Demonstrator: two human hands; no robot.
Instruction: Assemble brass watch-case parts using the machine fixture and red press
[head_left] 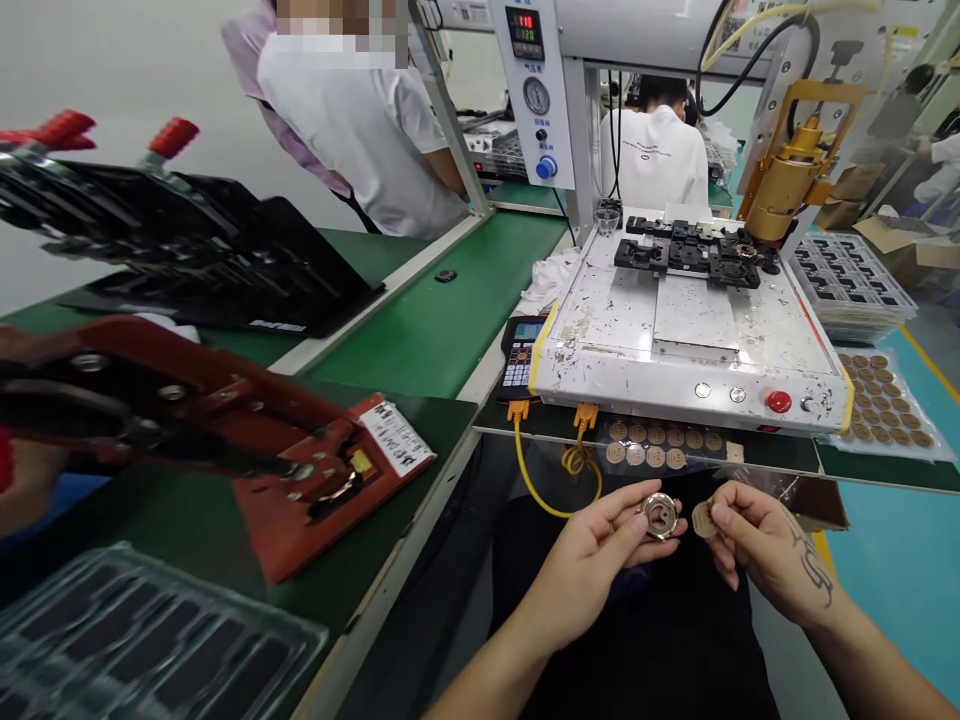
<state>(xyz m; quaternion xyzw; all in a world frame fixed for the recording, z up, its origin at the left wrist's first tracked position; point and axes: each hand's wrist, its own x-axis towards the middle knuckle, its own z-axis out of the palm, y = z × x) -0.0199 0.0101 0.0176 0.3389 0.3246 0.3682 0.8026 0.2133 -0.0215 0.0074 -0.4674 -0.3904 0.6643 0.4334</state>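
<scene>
My left hand (592, 560) is closed on a small round metal ring part (660, 514), pinched between thumb and fingers over my lap. Just to its right, my right hand (765, 550) pinches a small tan round disc (703, 520) close beside the ring. Both hands hover below the front edge of the white dispensing machine (690, 340). A sheet of several tan discs (652, 445) lies under that machine's front edge.
A red hand press (247, 440) sits on the green bench at left, black trays (195, 250) behind it, a clear plastic tray (127, 640) in front. More disc sheets (885, 400) lie at right. A brass nozzle (787, 180) hangs over black fixtures (697, 255). Two people stand beyond.
</scene>
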